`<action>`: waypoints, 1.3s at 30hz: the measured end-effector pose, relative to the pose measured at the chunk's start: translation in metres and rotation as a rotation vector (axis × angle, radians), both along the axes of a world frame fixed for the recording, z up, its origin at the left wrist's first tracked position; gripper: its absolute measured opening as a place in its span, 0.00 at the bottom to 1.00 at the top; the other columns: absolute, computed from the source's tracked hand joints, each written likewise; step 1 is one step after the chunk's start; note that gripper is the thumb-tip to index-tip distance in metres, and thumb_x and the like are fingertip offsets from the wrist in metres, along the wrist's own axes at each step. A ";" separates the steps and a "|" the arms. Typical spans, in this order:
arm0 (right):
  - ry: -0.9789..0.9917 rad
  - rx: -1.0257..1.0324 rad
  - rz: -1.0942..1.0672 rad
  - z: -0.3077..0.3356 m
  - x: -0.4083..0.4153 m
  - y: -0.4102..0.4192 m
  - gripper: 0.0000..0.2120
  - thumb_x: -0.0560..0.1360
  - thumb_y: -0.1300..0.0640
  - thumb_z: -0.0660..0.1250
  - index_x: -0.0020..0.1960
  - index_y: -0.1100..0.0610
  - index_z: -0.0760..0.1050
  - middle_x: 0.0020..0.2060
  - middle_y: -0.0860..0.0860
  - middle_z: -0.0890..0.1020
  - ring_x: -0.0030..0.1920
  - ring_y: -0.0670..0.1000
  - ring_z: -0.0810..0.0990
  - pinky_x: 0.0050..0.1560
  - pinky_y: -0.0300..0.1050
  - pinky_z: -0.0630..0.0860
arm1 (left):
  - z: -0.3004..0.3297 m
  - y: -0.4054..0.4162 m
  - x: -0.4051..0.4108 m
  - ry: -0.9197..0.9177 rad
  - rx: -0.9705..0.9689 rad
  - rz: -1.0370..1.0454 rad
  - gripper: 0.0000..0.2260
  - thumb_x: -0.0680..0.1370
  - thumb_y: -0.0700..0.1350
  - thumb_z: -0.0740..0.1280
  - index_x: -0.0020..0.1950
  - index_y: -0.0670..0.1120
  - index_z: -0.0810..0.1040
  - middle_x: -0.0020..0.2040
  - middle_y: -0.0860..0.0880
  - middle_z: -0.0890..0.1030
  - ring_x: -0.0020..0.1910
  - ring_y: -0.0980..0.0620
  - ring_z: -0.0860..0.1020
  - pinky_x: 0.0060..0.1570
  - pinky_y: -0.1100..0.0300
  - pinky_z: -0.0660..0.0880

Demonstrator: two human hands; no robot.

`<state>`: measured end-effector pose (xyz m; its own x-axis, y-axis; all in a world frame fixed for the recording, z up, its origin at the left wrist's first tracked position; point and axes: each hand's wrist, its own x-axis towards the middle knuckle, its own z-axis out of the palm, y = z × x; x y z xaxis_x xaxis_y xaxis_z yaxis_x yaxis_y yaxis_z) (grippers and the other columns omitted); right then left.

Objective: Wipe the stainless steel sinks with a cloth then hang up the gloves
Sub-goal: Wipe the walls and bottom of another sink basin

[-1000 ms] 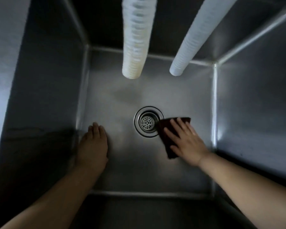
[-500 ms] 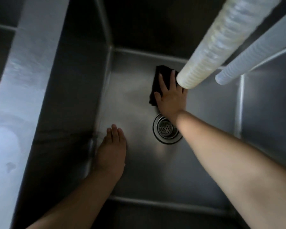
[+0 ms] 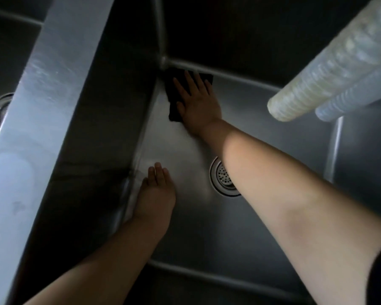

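A dark cloth [image 3: 174, 95] lies pressed into the far left corner of a stainless steel sink [image 3: 273, 216].

The right hand [image 3: 198, 104] lies flat on the cloth, fingers straight and spread, its grip released. The left hand [image 3: 156, 194] rests flat on the brushed metal floor by the left wall, fingers straight. The right forearm half hides the round perforated drain [image 3: 220, 179]. Two ribbed white hoses [image 3: 330, 78] hang at upper right, blurred and cut off. A second basin's drain [image 3: 0, 106] shows dimly at left.
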<state>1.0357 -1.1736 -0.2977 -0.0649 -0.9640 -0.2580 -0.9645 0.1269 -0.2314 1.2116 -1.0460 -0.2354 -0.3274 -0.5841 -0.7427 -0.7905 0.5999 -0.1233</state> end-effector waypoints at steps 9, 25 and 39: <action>0.145 -0.076 -0.160 0.013 -0.124 0.081 0.29 0.79 0.49 0.56 0.77 0.48 0.50 0.77 0.53 0.51 0.76 0.57 0.47 0.73 0.52 0.44 | 0.000 0.001 0.000 0.019 -0.015 -0.010 0.28 0.80 0.37 0.52 0.74 0.31 0.41 0.74 0.29 0.44 0.75 0.34 0.50 0.71 0.48 0.57; 0.247 0.031 -0.684 0.022 -0.166 0.192 0.30 0.80 0.52 0.55 0.77 0.57 0.48 0.76 0.62 0.49 0.76 0.59 0.46 0.74 0.51 0.42 | -0.006 0.005 0.008 0.010 -0.063 -0.089 0.39 0.76 0.47 0.66 0.75 0.33 0.44 0.75 0.30 0.46 0.75 0.36 0.53 0.69 0.50 0.62; 0.260 0.314 -0.213 0.040 -0.023 0.323 0.40 0.69 0.45 0.73 0.73 0.61 0.61 0.69 0.73 0.59 0.69 0.75 0.57 0.66 0.72 0.55 | 0.076 0.001 0.010 0.127 0.010 -0.016 0.25 0.78 0.50 0.63 0.72 0.43 0.61 0.69 0.44 0.69 0.64 0.45 0.73 0.56 0.54 0.71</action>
